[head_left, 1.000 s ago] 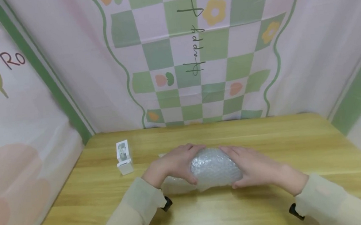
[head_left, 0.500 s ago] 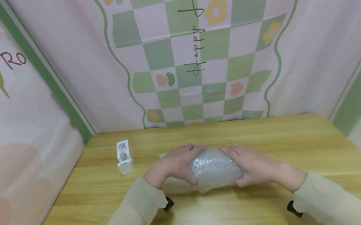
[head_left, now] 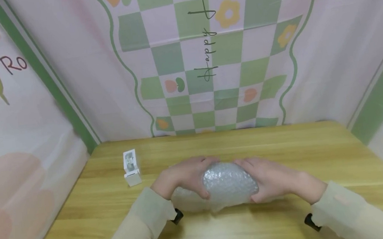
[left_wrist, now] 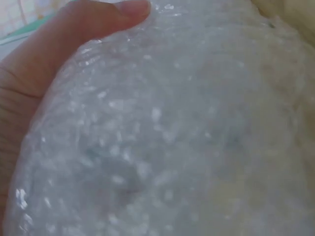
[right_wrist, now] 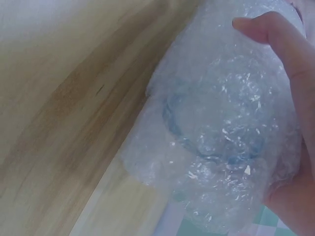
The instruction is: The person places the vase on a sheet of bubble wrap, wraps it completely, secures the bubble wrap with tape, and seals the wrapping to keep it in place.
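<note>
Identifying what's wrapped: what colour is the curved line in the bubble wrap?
The curved line is blue, showing best in the right wrist view.

Head view: worn high, facing forward and down, the widest and farthest; covers the yellow-brown wood-grain worktop (head_left: 224, 231), the green-and-white checked fabric curtain (head_left: 198, 52) at twelve o'clock and, toward six, the rounded clear bubble-wrap bundle (head_left: 231, 187). Left wrist view: very near, facing the bundle, which fills most of the frame. Right wrist view: near, bundle toward three o'clock, worktop at nine. Shared, head and right wrist: worktop, bundle, curtain checks.
</note>
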`<state>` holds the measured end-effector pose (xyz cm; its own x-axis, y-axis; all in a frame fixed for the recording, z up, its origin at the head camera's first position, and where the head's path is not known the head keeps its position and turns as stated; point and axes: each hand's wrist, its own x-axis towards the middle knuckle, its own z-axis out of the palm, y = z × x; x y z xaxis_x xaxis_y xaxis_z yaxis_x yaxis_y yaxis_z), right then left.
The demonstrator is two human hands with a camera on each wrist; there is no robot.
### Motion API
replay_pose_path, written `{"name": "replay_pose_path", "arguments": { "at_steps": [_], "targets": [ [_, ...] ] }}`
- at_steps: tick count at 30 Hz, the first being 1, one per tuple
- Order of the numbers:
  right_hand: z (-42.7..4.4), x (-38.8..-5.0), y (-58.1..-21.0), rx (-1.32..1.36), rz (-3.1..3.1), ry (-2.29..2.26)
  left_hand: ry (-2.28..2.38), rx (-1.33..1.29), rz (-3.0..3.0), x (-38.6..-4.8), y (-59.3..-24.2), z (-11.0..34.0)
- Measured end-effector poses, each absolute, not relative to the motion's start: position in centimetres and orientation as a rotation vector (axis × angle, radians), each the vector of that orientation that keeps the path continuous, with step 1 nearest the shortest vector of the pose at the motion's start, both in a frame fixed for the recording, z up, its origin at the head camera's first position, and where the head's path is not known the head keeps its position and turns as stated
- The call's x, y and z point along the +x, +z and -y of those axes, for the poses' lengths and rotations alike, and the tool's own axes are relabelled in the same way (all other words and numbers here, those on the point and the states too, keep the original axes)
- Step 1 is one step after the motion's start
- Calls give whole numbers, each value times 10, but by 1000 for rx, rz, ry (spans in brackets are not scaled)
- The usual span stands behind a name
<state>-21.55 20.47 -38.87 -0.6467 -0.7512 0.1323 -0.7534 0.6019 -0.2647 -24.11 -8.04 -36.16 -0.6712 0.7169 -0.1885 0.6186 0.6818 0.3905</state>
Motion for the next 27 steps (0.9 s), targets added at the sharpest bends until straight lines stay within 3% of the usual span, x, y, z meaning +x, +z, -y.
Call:
{"name": "replay_pose_path", "arguments": {
  "at_steps": [9, 27],
  "targets": [
    [-204, -216, -389, 1365, 2778, 484, 391, 1050, -2639, -236, -370, 81],
    [-207, -233, -387, 1449, 2867, 734, 123, 1285, -2798, -227, -373, 88]
  ]
}}
